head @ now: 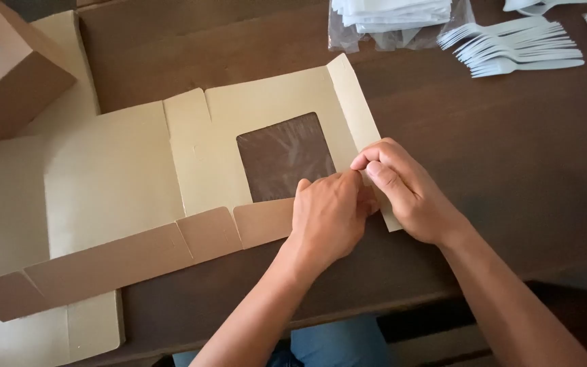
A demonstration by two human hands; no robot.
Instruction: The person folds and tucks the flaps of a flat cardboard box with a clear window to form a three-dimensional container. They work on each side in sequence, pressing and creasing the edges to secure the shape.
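The left hand (327, 216) and the right hand (402, 187) meet at the near right corner of a flat, unfolded cardboard box blank (117, 177). The right hand pinches the narrow side flap (353, 95) between thumb and curled fingers; the left hand's fingers are bunched against the same corner, though exactly what they grip is hidden behind the knuckles. The blank lies on a dark wooden table (511, 170) with its long axis running left to right, the windowed panel at the right end nearest the hands and the plain panels stretching away to the left. A clear square film window (283, 153) shows the table through it. The long front flap (103, 261) stands folded up along the near edge. An assembled brown box (8, 88) sits at the far left, cut off by the frame. White plastic forks (518, 44) lie at the far right, beside a clear bag of white items (395, 20) whose contents are hard to make out.
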